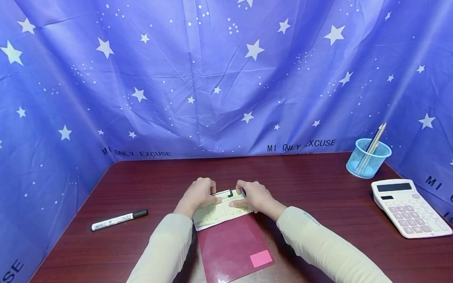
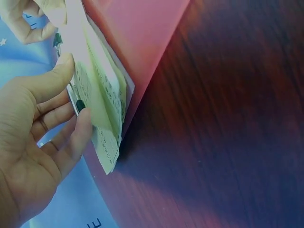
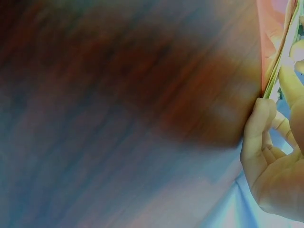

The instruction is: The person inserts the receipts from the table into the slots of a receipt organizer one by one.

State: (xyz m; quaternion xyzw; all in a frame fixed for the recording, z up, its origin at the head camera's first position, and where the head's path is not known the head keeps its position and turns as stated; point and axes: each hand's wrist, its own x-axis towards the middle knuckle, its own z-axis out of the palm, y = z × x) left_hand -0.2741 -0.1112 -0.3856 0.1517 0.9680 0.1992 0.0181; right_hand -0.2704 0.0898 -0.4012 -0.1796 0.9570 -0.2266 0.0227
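A stack of yellowish and white printed sheets (image 1: 215,217) lies on the top part of a flat red board (image 1: 232,244), with a pink label (image 1: 261,258) near its lower right corner. Both hands are at the stack's far edge, beside a small black clip part (image 1: 230,193). My left hand (image 1: 199,195) grips the left side of that edge; in the left wrist view, the left hand (image 2: 40,133) has its digits about the edge and black piece (image 2: 80,104). On the right side, my right hand (image 1: 255,197) holds the edge, its thumb over the sheets.
A black-capped white marker (image 1: 119,219) lies on the dark red table (image 1: 144,180) to the left. At right are a blue mesh cup (image 1: 354,164) with pencils (image 1: 370,146) and a white calculator (image 1: 410,208). A starry blue curtain (image 1: 223,73) hangs behind.
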